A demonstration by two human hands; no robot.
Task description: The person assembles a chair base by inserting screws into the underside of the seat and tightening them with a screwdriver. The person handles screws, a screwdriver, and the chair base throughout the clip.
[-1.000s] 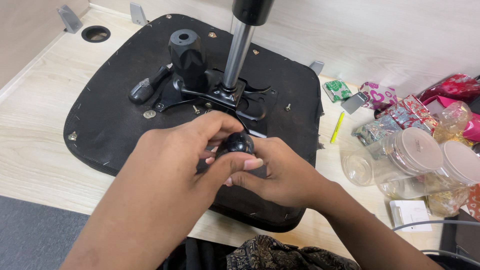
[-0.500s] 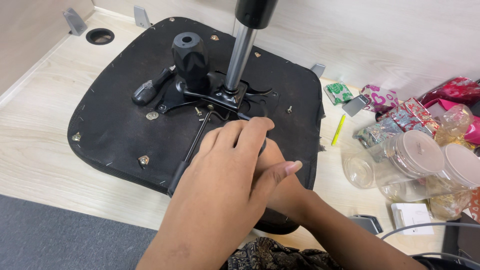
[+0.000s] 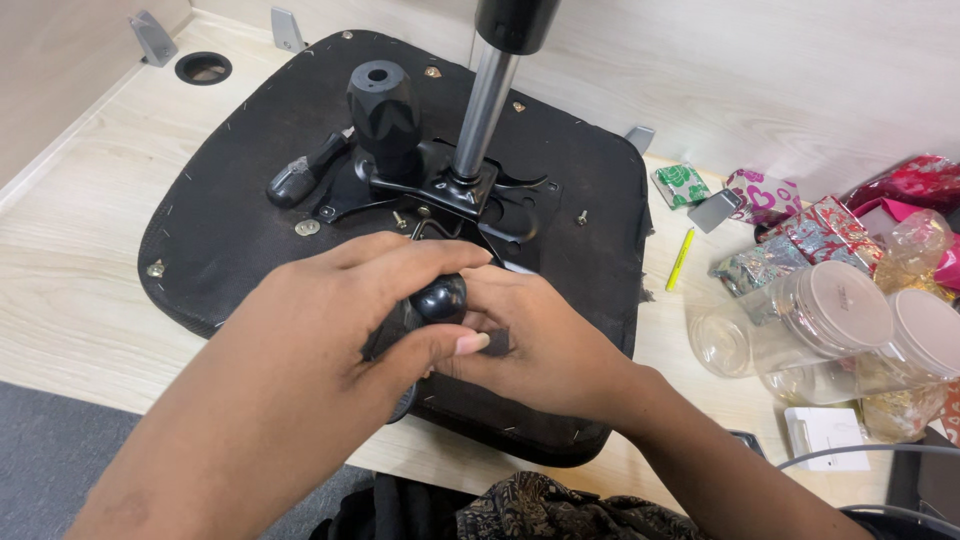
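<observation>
An upturned black chair seat (image 3: 230, 230) lies on the light wooden table, with a metal mechanism plate (image 3: 450, 190), a chrome gas column (image 3: 485, 105) and a big black knob (image 3: 383, 110) standing on it. My left hand (image 3: 340, 310) wraps around a black lever with a round ball end (image 3: 438, 297) near the seat's front edge. My right hand (image 3: 540, 345) lies just right of the ball, fingers curled against the lever and the left hand's fingertips. The lever's shaft is mostly hidden under my hands.
A black handle (image 3: 305, 172) sticks out left of the mechanism. Loose screws and washers (image 3: 307, 227) lie on the seat. Clear plastic jars (image 3: 810, 325), shiny wrapped packets (image 3: 800, 240), a yellow pen (image 3: 680, 258) and a white box (image 3: 825, 437) crowd the right side. A cable hole (image 3: 203, 68) sits far left.
My left hand, which lay over the right hand half a second ago, has drawn back left, and the ball end shows again between the fingers. The view has shifted slightly.
</observation>
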